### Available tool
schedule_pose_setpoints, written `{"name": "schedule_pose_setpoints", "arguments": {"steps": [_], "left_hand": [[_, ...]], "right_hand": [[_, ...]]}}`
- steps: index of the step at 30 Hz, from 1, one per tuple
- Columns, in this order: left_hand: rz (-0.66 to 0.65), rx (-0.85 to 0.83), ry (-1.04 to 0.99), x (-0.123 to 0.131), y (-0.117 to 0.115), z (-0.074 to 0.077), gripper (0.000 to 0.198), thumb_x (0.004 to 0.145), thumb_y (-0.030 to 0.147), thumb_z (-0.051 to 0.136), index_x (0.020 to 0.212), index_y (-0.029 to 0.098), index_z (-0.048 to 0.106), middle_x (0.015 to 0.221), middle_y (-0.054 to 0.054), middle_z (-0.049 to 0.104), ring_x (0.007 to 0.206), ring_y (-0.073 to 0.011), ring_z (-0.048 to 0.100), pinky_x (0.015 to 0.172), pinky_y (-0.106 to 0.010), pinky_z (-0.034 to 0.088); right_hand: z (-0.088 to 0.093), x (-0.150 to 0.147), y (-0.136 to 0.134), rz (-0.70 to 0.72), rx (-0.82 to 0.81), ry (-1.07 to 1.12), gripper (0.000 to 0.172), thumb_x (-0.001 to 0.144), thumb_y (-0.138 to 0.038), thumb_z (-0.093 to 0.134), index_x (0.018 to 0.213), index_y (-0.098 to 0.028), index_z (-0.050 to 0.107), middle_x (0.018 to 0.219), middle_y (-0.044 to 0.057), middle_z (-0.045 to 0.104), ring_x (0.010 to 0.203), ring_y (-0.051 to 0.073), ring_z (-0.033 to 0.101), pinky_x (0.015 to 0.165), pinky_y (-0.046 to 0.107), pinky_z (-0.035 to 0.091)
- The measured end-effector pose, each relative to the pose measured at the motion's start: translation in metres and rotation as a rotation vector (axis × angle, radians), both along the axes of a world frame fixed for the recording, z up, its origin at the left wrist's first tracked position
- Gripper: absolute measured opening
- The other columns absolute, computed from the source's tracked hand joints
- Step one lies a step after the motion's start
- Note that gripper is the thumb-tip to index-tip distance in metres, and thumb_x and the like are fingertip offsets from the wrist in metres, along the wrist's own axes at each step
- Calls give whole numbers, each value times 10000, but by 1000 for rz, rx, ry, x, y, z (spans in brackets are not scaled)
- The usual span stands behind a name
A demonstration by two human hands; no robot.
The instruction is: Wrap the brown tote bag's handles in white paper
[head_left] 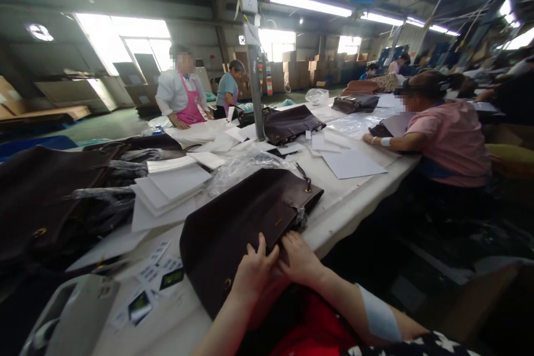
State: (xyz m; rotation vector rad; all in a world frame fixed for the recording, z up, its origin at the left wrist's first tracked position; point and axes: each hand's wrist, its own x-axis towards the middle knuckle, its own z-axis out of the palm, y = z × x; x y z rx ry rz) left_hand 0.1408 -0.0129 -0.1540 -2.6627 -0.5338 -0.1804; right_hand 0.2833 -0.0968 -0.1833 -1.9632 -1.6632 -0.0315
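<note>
A dark brown leather handbag (242, 217) lies on its side on the white-covered table in front of me, its open top edge towards my body. With fingers on the front panel near that edge, my left hand (255, 270) grips the bag. Close beside it, my right hand (302, 260) holds the same edge, its fingertips partly hidden at the opening. A handle with a gold ring (308, 184) stands up at the bag's far end. Some wrapped hardware (301, 216) hangs near the opening, just beyond my right hand.
White sheets (171, 186) and clear plastic (237, 169) lie behind the bag. More brown bags (50, 194) are piled on the left. Cards (139, 306) and a grey device (70, 317) sit at front left. A post (254, 78) rises from the table. Co-workers are around it, one seated at right (446, 139).
</note>
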Motion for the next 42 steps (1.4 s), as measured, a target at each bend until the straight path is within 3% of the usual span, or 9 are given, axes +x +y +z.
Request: {"name": "schedule_pose_setpoints", "arguments": {"steps": [4, 8, 13, 17, 19, 23, 29, 35, 42], "left_hand": [[-14, 56, -30, 1, -9, -23, 427, 882, 231, 546, 1285, 372, 530, 1361, -249, 494, 1009, -454, 629, 629, -421, 573], [-12, -58, -53, 2, -16, -28, 438, 908, 372, 500, 1342, 328, 468, 1415, -274, 417, 1105, -482, 570, 707, -513, 562], [-31, -217, -27, -15, -9, -15, 444, 937, 293, 431, 1380, 331, 429, 1446, -221, 406, 1189, -430, 533, 821, -530, 543], [-90, -215, -13, -47, 4, -14, 610, 927, 146, 409, 1443, 445, 282, 1477, -135, 398, 1258, -350, 499, 908, -492, 526], [-76, -237, -21, -62, 9, -15, 650, 911, 97, 405, 1472, 387, 252, 1495, -101, 385, 1300, -305, 463, 977, -451, 501], [170, -383, -92, -91, 8, -15, 626, 833, 38, 423, 1443, 165, 369, 1500, -113, 377, 1368, -242, 377, 1112, -397, 398], [470, -397, -504, -144, -9, -35, 644, 889, 401, 481, 1444, 114, 325, 1514, -155, 334, 1416, -272, 283, 1135, -486, 349], [803, -545, -737, -149, -29, -54, 775, 848, 493, 521, 1384, -37, 335, 1329, -268, 510, 1234, -327, 512, 1041, -486, 445], [690, -630, -788, -145, -6, -45, 665, 847, 351, 470, 1401, 3, 349, 1376, -224, 496, 1248, -295, 512, 1068, -459, 423]], "right_hand": [[18, 7, -33, 21, 162, 100, 129, 847, -202, 534, 895, -177, 651, 936, 67, 677, 917, 193, 606, 891, 359, 491], [39, 15, -30, 103, 273, 59, 221, 851, -225, 544, 1042, -188, 648, 1056, 82, 673, 1039, 208, 595, 957, 391, 479], [50, 18, 2, 171, 162, -45, 396, 822, -319, 575, 1187, -173, 620, 1297, 111, 571, 1250, 260, 472, 1061, 445, 417], [44, 10, 16, 216, 19, -73, 415, 830, -355, 574, 1198, -176, 636, 1343, 89, 546, 1281, 254, 443, 1090, 424, 392], [39, 6, 16, 236, -41, -86, 447, 849, -397, 560, 1242, -192, 614, 1368, 73, 530, 1288, 250, 440, 1106, 425, 370], [31, 4, 11, 283, -96, -135, 559, 855, -451, 551, 1365, -226, 506, 1451, 48, 447, 1335, 249, 393, 1145, 449, 302], [21, 8, 8, 327, -136, -170, 732, 794, -529, 611, 1437, -250, 404, 1509, 55, 357, 1382, 255, 331, 1166, 470, 252], [2, 3, 11, 312, -133, -237, 938, 679, -473, 705, 1489, -240, 294, 1551, 65, 264, 1414, 274, 261, 1167, 490, 228], [-3, 0, 19, 224, -117, -279, 882, 716, -502, 671, 1476, -218, 324, 1522, 89, 325, 1394, 291, 287, 1145, 521, 215]]}}
